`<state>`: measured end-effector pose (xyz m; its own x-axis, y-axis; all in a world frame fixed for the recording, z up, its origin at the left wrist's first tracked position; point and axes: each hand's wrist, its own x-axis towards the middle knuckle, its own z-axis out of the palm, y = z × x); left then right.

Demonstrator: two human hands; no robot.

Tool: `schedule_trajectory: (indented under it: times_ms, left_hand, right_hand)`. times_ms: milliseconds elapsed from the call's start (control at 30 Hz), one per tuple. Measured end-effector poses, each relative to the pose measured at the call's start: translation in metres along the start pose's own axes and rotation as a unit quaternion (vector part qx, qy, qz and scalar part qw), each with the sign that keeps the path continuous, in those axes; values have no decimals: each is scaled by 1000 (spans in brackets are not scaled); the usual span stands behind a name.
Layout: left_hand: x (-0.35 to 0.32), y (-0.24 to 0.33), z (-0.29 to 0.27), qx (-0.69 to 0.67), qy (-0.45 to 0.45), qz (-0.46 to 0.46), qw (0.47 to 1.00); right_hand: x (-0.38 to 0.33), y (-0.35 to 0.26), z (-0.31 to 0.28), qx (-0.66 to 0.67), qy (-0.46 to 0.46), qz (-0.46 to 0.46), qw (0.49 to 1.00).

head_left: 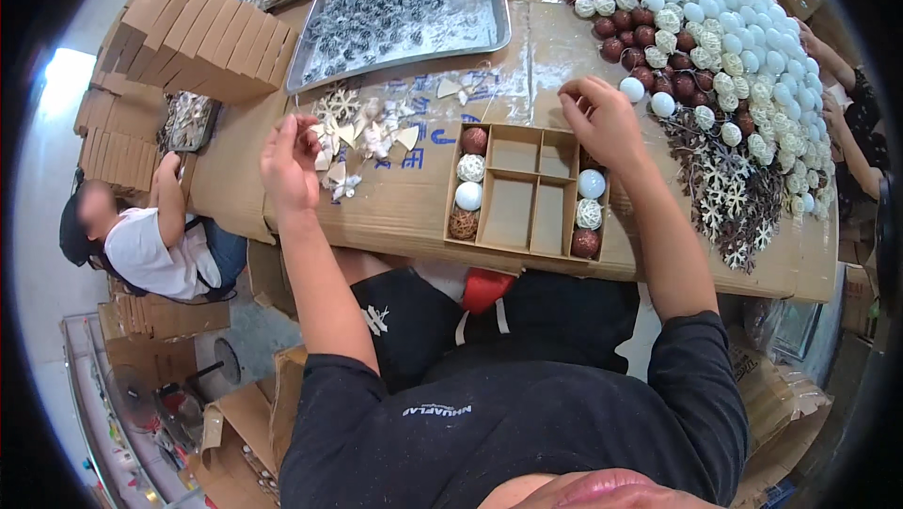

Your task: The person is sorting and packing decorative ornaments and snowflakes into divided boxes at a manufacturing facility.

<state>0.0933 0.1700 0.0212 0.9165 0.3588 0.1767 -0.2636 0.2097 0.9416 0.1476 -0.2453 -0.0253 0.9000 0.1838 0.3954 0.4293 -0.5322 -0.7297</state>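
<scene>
A shallow cardboard box (509, 213) with dividers lies in front of me. Its left column holds a dark red ball (474, 141), a white woven ball (470, 167), a plain white ball (468, 196) and a brown woven ball (462, 223). Along the right column sit a white ball (591, 183), a white woven ball (588, 214) and a dark red ball (585, 244); my right hand (602, 119) covers that column's far end. Its fingers are bent and apart, with nothing visible in them. My left hand (293, 166), loosely curled and apparently unoccupied, is beside a pile of pale ornaments (374, 135).
A metal tray (501, 15) of frosted pinecones lies at the back. White, woven and dark red balls (696, 43) heap at right, with snowflake ornaments (729, 198) nearer. Stacked cardboard boxes (202, 34) stand at left. One person (155, 241) sits at left; another person's arms (851, 123) reach in at right.
</scene>
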Motion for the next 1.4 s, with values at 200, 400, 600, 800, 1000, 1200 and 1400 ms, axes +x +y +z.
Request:
schedule_trajectory:
  times_ms: [200,400,600,800,1000,1200,1400]
  left_hand:
    - [-9,20,57,-104,-139,-41,984]
    - [-61,18,104,143,-241,19,960]
    - [-94,-11,127,-7,-268,-169,949]
    - [-131,-13,140,-101,-355,-209,905]
    - [-148,-3,134,-63,-339,-159,925]
    - [-159,-24,134,91,-286,61,952]
    - [-159,-19,126,202,-338,66,917]
  right_hand:
    - [0,-5,-8,-5,3,20,1000]
    - [-2,-15,-9,17,21,-50,998]
    - [-8,-25,-17,215,-62,0,975]
    - [-31,-90,-24,248,-243,1,938]
    - [-68,-96,-5,382,-193,144,892]
    - [-87,-114,-2,517,-142,189,822]
    - [-87,-132,-17,520,-180,160,819]
